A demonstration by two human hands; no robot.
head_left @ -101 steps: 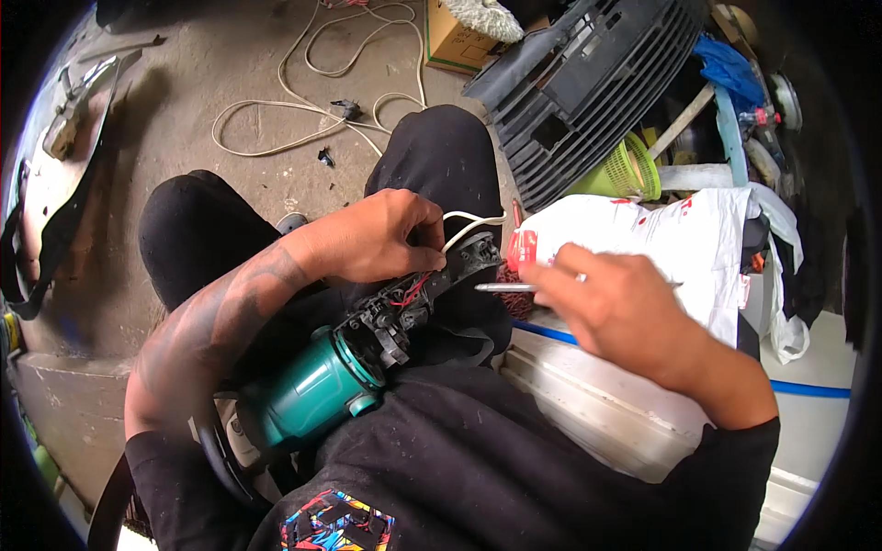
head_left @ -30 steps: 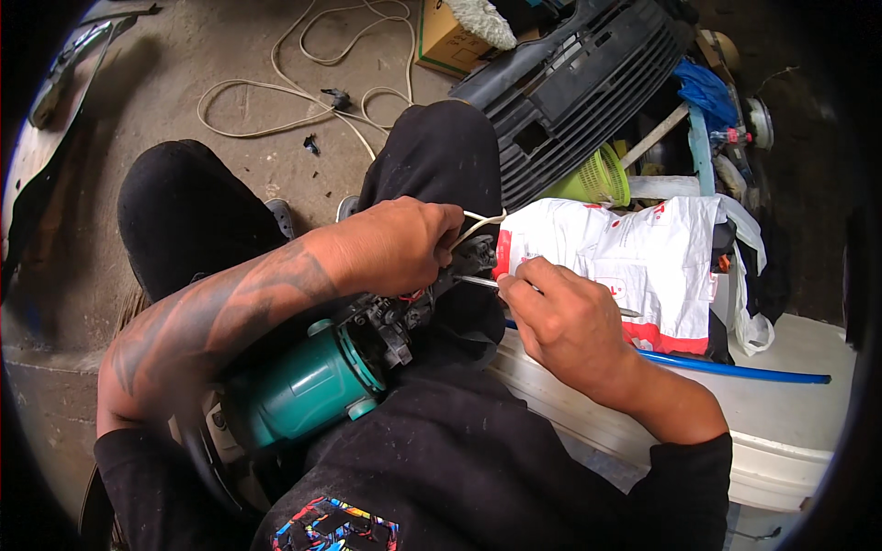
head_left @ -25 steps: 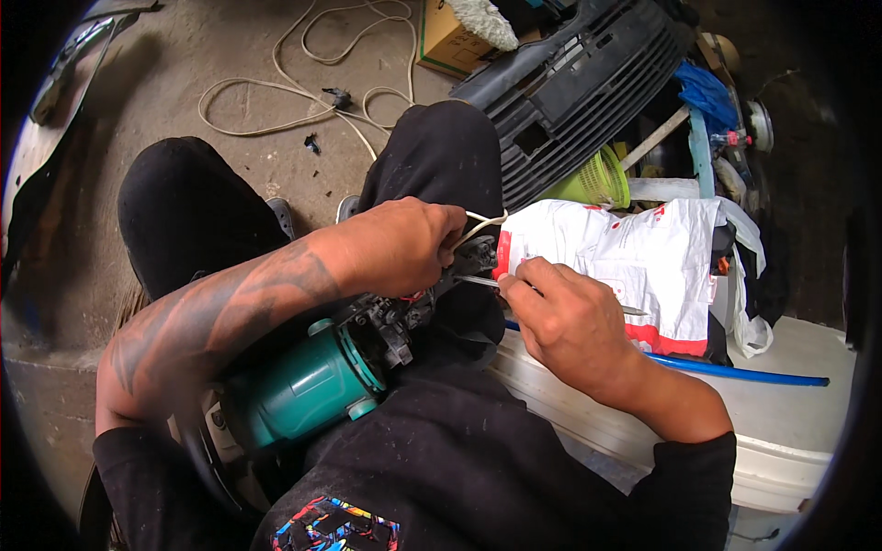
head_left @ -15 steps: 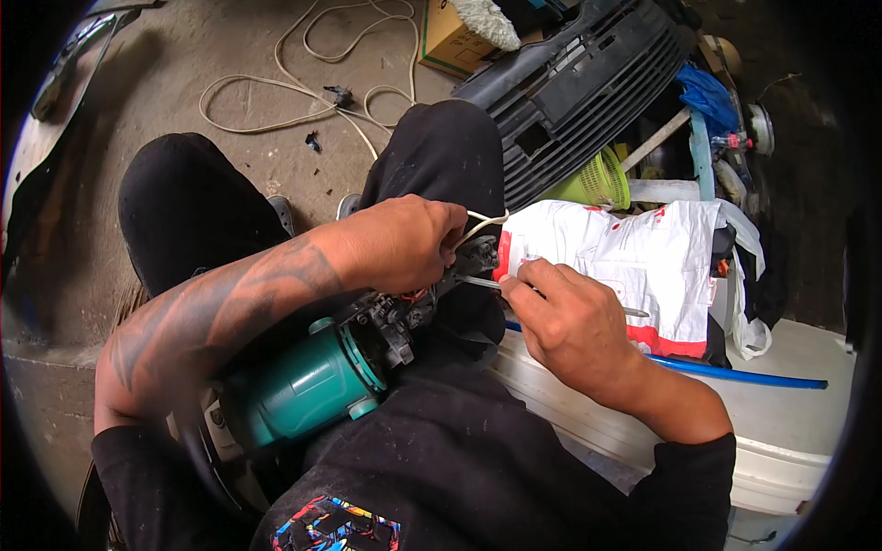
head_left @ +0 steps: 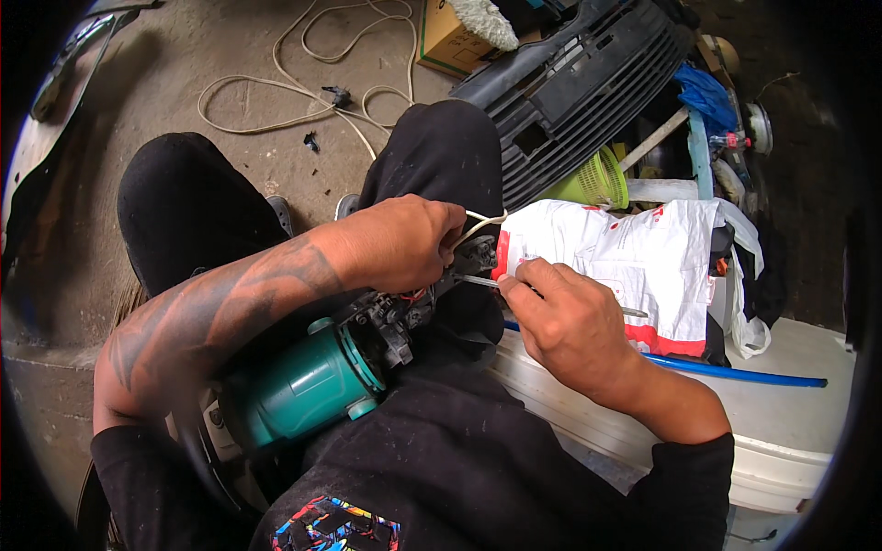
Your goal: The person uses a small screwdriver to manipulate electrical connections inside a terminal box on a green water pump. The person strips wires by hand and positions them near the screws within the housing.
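Observation:
A power tool with a green motor housing (head_left: pixel 303 386) lies across my lap, its black rear end (head_left: pixel 395 326) opened so that inner parts and small red wires show. My left hand (head_left: pixel 418 241) is closed at this opened end; its fingertips are mostly hidden. A white cord (head_left: pixel 480 219) loops out beside its fingers. In my right hand (head_left: pixel 574 326) is a thin metal screwdriver shaft (head_left: pixel 478 280), pinched between thumb and fingers. One end of it points into the opened part by my left hand. The other end sticks out behind my right hand.
To the right, a white plastic bag (head_left: pixel 616 248) lies by a white bucket lid (head_left: pixel 781 413) with a blue tube (head_left: pixel 735 370) across it. Beyond are a black car grille (head_left: pixel 570 101), a green basket (head_left: pixel 602 179) and a cardboard box (head_left: pixel 450 41). Cord coils (head_left: pixel 266 83) lie on the floor.
Almost nothing differs. Both hands, the screwdriver shaft and the power tool keep their places, with only a very slight shift of the whole view.

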